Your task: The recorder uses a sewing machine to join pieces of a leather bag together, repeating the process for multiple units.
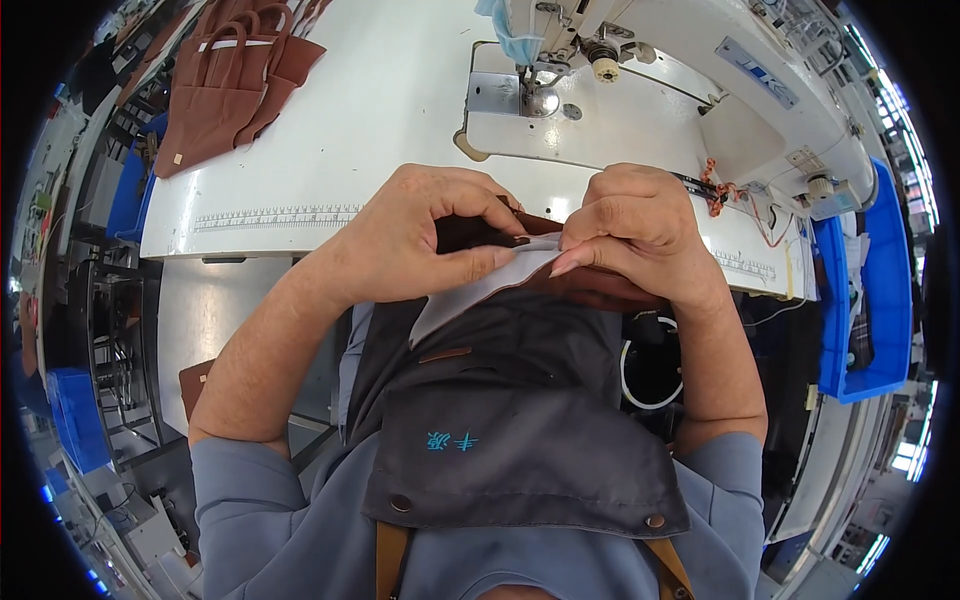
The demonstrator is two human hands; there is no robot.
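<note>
Over my lap, in front of the sewing table's edge, I hold a brown piece with a pale grey layer along it. My left hand pinches it, thumb on the pale layer and index finger at a dark edge beside it. A little to the right, my right hand grips the same piece, fingers curled and thumb pressed on the pale layer's edge. The inside of the piece is in shadow, and part of it is hidden by my hands.
A sewing machine stands on the white table with a printed ruler strip. Brown bags lie at the back left. Blue bins sit at the right and left. An orange cord hangs beside the machine.
</note>
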